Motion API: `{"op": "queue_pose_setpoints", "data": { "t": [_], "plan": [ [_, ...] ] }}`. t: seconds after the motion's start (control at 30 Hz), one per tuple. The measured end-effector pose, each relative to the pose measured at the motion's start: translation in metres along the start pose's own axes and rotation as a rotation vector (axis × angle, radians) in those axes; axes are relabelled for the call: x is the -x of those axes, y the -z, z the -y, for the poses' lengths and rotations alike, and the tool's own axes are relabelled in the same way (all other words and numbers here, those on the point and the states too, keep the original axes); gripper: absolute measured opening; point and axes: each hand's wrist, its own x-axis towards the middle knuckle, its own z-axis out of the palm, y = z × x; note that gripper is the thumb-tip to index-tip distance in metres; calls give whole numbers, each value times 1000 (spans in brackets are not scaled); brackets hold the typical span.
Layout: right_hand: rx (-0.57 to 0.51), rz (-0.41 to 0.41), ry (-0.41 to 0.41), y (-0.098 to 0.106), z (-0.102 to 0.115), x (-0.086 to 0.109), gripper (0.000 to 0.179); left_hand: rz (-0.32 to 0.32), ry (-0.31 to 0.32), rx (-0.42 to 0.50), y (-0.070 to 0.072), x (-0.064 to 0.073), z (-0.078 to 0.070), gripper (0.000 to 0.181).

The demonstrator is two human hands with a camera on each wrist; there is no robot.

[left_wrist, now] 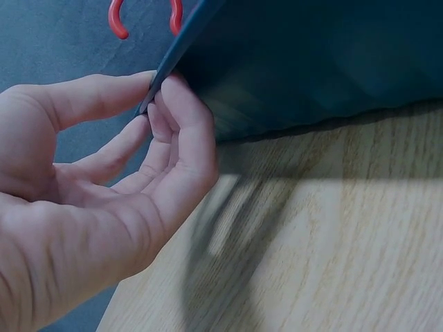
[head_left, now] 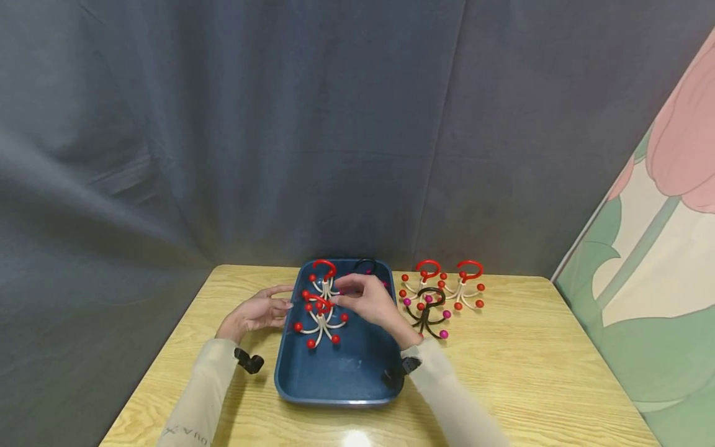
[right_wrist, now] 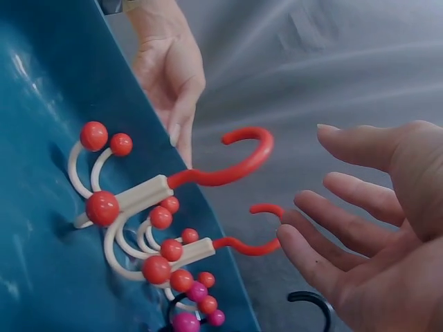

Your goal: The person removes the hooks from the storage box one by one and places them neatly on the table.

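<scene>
"Since I have only the camera feeds to go by, why is the left hand [left_wrist: 118, 214] parked there?"

"Its fingers pinch the rim of the blue tray [head_left: 357, 372], thumb opposite the rest; I read that as steadying it."

"And the right hand [right_wrist: 387, 266]; do I see it gripping anything?"

"No; its fingers are spread, slightly bent, with nothing between them; just off their tips is the farther red-and-white hanger [right_wrist: 194, 254]; I can't tell if they touch."

"Why are the hangers set like that?"

"The nearer red-and-white hanger [right_wrist: 145, 197], closer to me than those fingers, seems to stand on its balls, hook upward; that leaves the hook as a handle, I'd judge; past the fingers, partly hidden, is a black-and-magenta hanger [right_wrist: 185, 322]."

"To the right of those fingers?"

"Two red-and-white ones [head_left: 460, 290] and a black one [head_left: 426, 315] on the tabletop [head_left: 503, 347]; close enough, I'd say, for easy reach."
</scene>
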Motion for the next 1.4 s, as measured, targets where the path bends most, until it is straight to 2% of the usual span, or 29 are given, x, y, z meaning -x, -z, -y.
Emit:
{"op": "queue_pose_setpoints", "data": {
  "t": [0.27, 0.47, 0.7, 1.13, 1.4],
  "plan": [
    [-13, 29, -17, -12, -9, -10, 36, 11, -1, 6, 1, 2, 0, 67],
    [-38, 56, -37, -16, -14, -14, 41, 6, 23, 21, 1, 1, 1, 68],
    [-53, 64, -43, -22, -19, -15, 34, 32, 41, 14, 1, 2, 2, 69],
    [-50, 62, -8, -28, -22, -16, 30, 12, 50, -10, -1, 4, 1, 68],
    [-7, 28, -43, -34, -25, -16, 25, 10, 46, -11, -1, 3, 2, 68]
  ]
}}
